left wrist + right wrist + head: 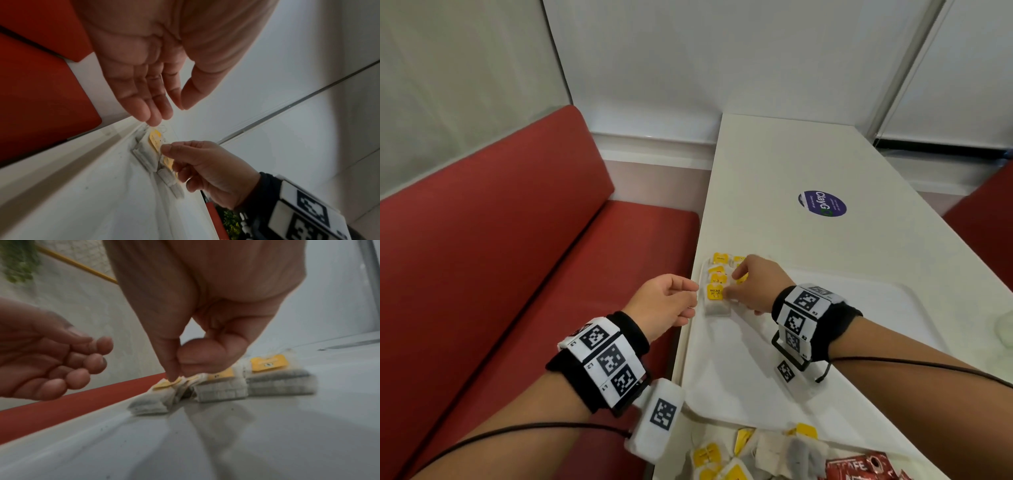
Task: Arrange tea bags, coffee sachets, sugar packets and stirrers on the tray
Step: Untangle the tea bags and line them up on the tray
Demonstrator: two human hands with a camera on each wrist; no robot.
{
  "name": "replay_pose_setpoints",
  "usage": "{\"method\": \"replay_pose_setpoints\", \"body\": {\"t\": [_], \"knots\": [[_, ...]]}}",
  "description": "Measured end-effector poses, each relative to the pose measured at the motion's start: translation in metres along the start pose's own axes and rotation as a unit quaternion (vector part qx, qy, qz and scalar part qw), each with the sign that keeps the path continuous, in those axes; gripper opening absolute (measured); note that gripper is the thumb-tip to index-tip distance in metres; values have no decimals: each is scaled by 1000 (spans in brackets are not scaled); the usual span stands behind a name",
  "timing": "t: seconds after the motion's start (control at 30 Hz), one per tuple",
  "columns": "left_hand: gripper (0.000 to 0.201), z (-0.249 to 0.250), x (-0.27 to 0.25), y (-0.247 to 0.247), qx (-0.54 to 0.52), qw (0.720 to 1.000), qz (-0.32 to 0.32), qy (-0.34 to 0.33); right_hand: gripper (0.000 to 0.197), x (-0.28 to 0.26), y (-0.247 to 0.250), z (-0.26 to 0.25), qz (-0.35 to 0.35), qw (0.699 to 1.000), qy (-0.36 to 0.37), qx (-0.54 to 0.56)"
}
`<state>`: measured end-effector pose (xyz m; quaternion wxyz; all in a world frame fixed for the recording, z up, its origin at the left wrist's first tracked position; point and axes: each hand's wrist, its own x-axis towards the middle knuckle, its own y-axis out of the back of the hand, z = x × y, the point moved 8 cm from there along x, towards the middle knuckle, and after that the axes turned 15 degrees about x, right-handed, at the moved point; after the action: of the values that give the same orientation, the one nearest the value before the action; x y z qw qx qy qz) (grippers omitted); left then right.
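A white tray [743, 363] lies on the white table. Several tea bags with yellow tags [717, 272] sit in rows in its far left corner. My right hand [726, 291] rests over them, thumb and curled index finger pinching the yellow tag of the nearest tea bag [715, 298]. The right wrist view shows that pinch [176, 371] on the tag atop the tea bag [152, 404]. My left hand [690, 301] hovers just left of the tray edge, fingers relaxed and empty [170, 113]. More loose tea bags [774, 452] and red coffee sachets [859, 467] lie by the tray's near edge.
A red bench seat [517, 257] runs along the table's left side. A purple round sticker [822, 203] marks the table beyond the tray. White walls close off the far end.
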<state>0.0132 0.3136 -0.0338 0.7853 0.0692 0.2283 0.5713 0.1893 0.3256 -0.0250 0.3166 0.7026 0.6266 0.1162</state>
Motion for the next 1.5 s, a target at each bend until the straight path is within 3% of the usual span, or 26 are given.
{"method": "replay_pose_setpoints", "body": {"t": [0.13, 0.27, 0.47, 0.6, 0.7, 0.83, 1.07, 1.27, 1.5], "knots": [[8, 9, -28, -17, 85, 993, -61, -50, 15, -22, 16, -6, -5, 998, 42, 36], [10, 17, -82, -34, 253, 953, -112, -120, 9, -66, 29, -4, -51, 994, 67, 63], [71, -6, -152, -58, 487, 851, -146, -132, 6, -128, 36, 13, -109, 987, 83, 83], [99, -18, -174, -73, 529, 833, -113, -117, 4, -156, 38, 22, -134, 981, 101, 95], [93, -25, -176, -84, 554, 823, -93, -81, 4, -170, 39, 26, -142, 978, 119, 98], [57, -29, -167, -90, 537, 839, -63, -54, 4, -183, 37, 34, -145, 976, 130, 98], [26, -8, -159, -86, 488, 871, -24, -59, 6, -196, 31, 48, -162, 970, 154, 90], [14, 9, -158, -77, 361, 931, -9, -62, 26, -204, 24, 46, -182, 963, 177, 89], [16, 31, -151, -70, 237, 969, -29, -64, 47, -199, 23, 38, -173, 959, 181, 131]]}}
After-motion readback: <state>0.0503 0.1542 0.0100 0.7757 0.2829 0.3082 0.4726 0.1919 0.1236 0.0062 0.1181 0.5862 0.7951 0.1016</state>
